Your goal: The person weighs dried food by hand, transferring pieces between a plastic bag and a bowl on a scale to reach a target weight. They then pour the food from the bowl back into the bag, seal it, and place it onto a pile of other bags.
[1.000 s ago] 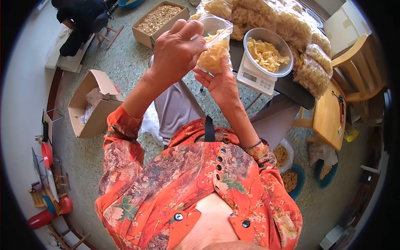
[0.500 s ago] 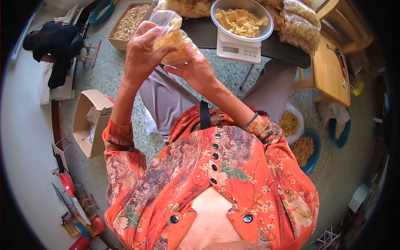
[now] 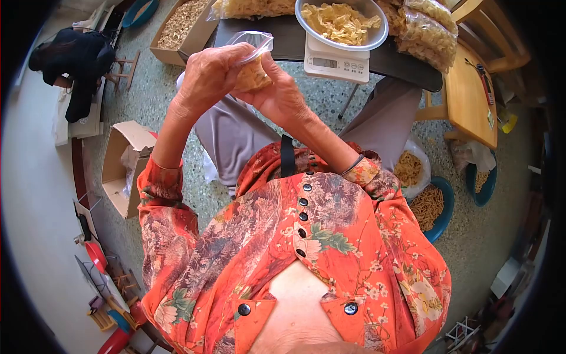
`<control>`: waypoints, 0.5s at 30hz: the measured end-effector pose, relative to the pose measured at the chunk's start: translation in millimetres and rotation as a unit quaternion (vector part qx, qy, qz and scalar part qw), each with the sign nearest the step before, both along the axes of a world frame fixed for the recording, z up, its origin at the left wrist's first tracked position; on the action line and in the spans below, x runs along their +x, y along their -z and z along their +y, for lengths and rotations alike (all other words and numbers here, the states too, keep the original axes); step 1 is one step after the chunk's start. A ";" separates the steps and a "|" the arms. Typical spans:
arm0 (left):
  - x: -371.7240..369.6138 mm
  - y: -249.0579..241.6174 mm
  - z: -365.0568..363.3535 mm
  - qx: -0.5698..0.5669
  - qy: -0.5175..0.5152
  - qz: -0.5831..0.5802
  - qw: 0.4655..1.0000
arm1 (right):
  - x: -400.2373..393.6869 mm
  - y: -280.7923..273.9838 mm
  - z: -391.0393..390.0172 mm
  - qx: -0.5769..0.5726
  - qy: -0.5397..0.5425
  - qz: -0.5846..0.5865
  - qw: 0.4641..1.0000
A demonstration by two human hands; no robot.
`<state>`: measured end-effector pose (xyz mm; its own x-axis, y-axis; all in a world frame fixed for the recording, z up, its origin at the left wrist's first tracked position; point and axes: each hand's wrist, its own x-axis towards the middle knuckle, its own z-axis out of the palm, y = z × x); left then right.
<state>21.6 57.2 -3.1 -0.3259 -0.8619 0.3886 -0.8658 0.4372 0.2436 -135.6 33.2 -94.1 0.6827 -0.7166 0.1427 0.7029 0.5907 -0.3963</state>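
A clear plastic bag [image 3: 252, 75] with pale yellow, dried flat pieces inside is held up over my lap. My left hand [image 3: 206, 76] grips the bag's upper left side, its fingers curled at the neck. Around the lower right side wraps my right hand [image 3: 277, 94], thumb against the plastic. The loose top of the bag sticks up above both hands. Beyond them, a white digital scale [image 3: 336, 66] carries a bowl [image 3: 384, 29] of similar yellow pieces. The scale's display is lit, but its figures are hard to read.
Filled clear bags [image 3: 427, 38] are stacked right of the bowl on a dark table [image 3: 407, 68]. A cardboard box [image 3: 127, 171] stands on the floor to the left. Blue basins [image 3: 446, 206] sit at the right. A person in black [image 3: 73, 62] is at the far left.
The bag has come slightly down and towards the right in my hands. My left hand has closed more around its neck, and my right fingers have curled further around it.
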 end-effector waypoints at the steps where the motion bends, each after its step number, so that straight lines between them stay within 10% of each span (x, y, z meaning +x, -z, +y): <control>1: 0.5 1.5 -1.5 0.000 0.001 0.000 1.000 | -0.7 -0.2 0.1 0.010 -0.007 -0.003 1.000; 15: 3.0 -2.5 5.1 -0.015 0.011 0.143 0.990 | -7.7 14.5 -9.4 0.006 -0.010 0.015 1.000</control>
